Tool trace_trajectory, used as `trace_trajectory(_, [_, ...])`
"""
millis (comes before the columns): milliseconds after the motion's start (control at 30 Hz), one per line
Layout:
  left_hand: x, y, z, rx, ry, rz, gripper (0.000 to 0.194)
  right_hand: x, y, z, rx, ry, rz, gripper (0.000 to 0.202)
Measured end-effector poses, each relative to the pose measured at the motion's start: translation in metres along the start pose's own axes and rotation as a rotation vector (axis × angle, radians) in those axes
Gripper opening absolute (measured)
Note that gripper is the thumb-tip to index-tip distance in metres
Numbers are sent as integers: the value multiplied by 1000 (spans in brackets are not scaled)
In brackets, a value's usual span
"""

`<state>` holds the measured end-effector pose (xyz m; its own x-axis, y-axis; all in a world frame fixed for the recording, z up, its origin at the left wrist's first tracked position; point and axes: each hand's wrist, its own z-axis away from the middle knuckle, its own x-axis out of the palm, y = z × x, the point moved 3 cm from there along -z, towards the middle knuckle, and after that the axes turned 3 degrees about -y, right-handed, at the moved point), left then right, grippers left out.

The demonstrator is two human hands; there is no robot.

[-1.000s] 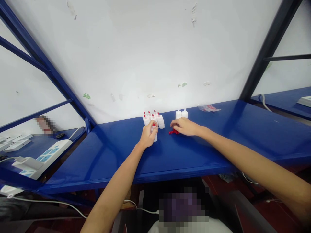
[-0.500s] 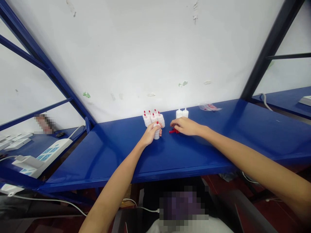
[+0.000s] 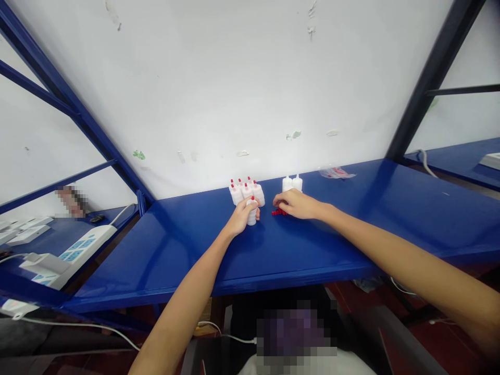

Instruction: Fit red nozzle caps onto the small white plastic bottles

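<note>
L hand (image 3: 246, 213) grips red-capped bottle (image 3: 252, 216) upright, near capped bottle group (image 3: 247, 192) on blue desk (image 3: 195, 260). R hand (image 3: 292, 203), fingers curled, is over red caps (image 3: 279, 212); grip n/a: can't tell.

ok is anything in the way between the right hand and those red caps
No, nothing visible: the right hand is right at the red caps on the blue table. The two uncapped bottles stand behind the hand, toward the wall. The hand hides part of the pile, so what lies under it can't be seen.
</note>
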<state>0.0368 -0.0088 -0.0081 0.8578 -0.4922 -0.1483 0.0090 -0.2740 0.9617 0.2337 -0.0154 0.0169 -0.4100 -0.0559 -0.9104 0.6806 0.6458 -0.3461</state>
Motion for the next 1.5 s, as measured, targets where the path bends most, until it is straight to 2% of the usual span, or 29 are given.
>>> trace_trajectory(267, [0, -1, 2, -1, 24, -44, 26, -12, 6, 2, 51, -9, 78, 35])
trace_trajectory(500, [-2, 9, 12, 131, 35, -554, 26, -18, 19, 10, 135, -246, 159, 46])
trace_trajectory(633, [-2, 13, 13, 208, 27, -737, 25, -13, 23, 11, 157, -306, 182, 53])
trace_trajectory(1000, [0, 16, 13, 190, 20, -821, 23, 0, 14, 5, 33, -222, 191, 39])
trace_trajectory(1500, [2, 15, 12, 188, 4, -856, 24, 16, 8, -1, 12, -127, 280, 27])
